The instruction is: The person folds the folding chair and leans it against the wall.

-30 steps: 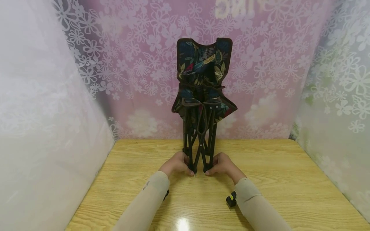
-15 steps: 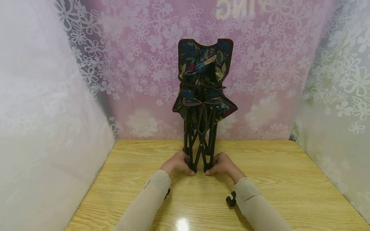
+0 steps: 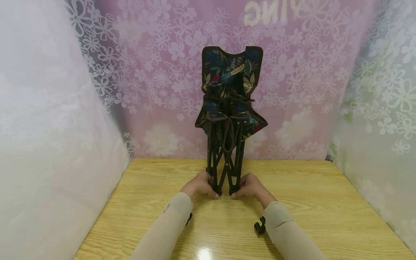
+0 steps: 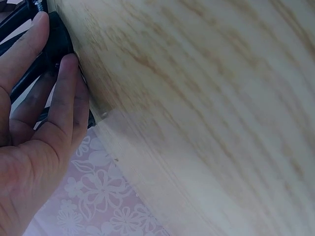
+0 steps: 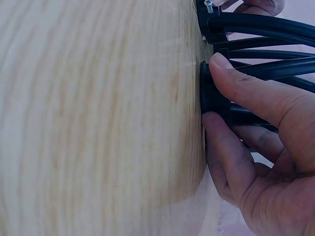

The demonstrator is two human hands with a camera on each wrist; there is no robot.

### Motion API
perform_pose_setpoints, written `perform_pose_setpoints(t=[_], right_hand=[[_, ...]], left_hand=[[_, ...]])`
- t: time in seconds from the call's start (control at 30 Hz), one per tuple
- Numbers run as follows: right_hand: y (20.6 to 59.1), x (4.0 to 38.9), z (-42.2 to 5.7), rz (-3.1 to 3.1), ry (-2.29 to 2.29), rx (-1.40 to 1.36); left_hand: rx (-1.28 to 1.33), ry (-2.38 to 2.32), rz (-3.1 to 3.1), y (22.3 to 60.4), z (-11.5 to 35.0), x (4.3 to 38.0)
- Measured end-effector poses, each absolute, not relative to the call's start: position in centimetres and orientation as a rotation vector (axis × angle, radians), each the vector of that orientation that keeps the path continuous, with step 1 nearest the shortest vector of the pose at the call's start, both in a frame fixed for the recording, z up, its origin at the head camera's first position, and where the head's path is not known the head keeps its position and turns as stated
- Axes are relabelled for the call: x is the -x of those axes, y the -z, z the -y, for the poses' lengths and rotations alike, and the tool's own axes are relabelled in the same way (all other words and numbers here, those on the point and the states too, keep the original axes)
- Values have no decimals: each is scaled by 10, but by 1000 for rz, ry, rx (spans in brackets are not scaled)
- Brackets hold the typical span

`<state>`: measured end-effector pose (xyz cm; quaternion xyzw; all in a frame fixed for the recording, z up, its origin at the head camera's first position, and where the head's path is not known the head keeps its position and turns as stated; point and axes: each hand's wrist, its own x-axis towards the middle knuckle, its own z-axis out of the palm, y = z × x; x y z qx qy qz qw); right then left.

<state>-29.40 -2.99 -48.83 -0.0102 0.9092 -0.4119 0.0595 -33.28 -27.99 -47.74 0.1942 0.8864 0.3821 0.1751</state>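
A folding chair with dark leaf-patterned fabric and black tube legs stands upright and mostly folded on the table in the head view. My left hand grips the foot of its left front leg. On the other side, my right hand pinches the right front foot, thumb in front. The left wrist view shows the left hand with thumb and fingers about a black plastic foot. In the right wrist view, the right hand holds another black foot against the tabletop.
The wood-grain table reaches back to a pink flowered curtain. Pale sheets hang at the left and right sides. A black wrist camera hangs under the right sleeve.
The whole head view has shifted slightly, so everything sits a little lower in it. Both hands keep their hold on the chair's feet, and the chair stays in the same folded shape.
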Motion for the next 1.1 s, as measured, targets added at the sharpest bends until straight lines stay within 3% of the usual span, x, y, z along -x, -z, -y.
perform_pose_setpoints(t=[1.1], right_hand=[[491,288,35,-2812,1219,-25]], left_hand=[[-534,-1074,-2518,482,279,335]])
